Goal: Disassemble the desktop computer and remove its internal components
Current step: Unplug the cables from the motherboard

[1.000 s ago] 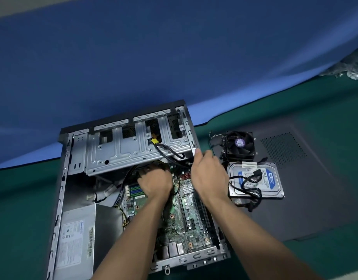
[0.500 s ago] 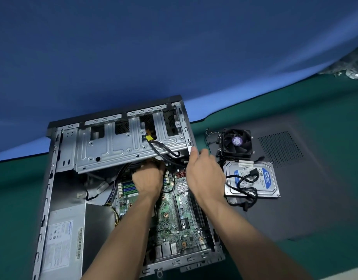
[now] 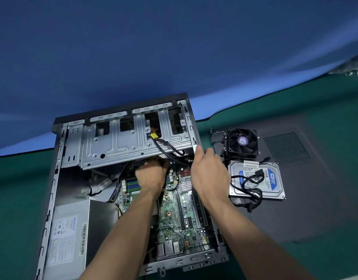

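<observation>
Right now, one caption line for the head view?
Left hand reaches under the drive cage; right hand grips the case edge.

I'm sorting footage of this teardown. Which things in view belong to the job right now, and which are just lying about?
In the job:
open grey desktop case
silver metal drive cage
green motherboard
left hand
right hand

Lying about:
black cooler fan
blue-labelled hard drive
dark perforated side panel
grey power supply box

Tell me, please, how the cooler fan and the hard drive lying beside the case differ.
The cooler fan is black, boxy and tall; the hard drive is flat, silver, with a blue-and-white label. The fan lies farther from the person; the drive, nearer, has a black cable draped over it. Both rest on the removed side panel.
</observation>
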Demonstrator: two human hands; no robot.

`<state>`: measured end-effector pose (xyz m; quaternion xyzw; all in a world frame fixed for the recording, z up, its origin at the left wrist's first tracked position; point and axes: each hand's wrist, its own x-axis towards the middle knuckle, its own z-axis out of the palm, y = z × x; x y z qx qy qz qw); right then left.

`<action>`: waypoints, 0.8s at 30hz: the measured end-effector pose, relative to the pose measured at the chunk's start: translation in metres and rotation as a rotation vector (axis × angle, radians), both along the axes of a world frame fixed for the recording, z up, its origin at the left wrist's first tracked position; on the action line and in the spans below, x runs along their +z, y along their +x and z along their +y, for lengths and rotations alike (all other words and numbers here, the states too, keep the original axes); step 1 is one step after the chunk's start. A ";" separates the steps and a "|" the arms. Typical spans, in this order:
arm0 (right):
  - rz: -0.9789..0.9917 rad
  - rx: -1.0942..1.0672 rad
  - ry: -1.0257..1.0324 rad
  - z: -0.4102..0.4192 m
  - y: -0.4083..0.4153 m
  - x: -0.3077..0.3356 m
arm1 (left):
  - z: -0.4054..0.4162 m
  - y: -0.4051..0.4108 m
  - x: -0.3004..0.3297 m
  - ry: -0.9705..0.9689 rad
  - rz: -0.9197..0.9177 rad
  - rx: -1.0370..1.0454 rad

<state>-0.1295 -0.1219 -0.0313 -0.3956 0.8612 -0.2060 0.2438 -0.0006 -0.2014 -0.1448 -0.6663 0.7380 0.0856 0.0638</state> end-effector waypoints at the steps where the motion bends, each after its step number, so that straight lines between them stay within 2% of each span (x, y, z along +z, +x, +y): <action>1: 0.001 0.000 0.000 0.000 0.000 0.000 | 0.000 -0.001 0.000 0.001 -0.007 0.006; 6: 0.000 -0.005 0.001 0.000 0.000 0.000 | -0.001 -0.009 0.001 0.029 0.032 0.083; 11: -0.007 -0.011 -0.004 -0.001 0.000 -0.001 | -0.001 -0.009 0.003 0.037 -0.017 0.067; 18: 0.027 -0.004 -0.003 -0.001 -0.001 -0.003 | 0.006 -0.006 0.000 0.014 0.073 0.141; 24: 0.023 -0.004 -0.015 -0.001 -0.001 -0.004 | 0.005 -0.007 0.003 0.021 0.074 0.087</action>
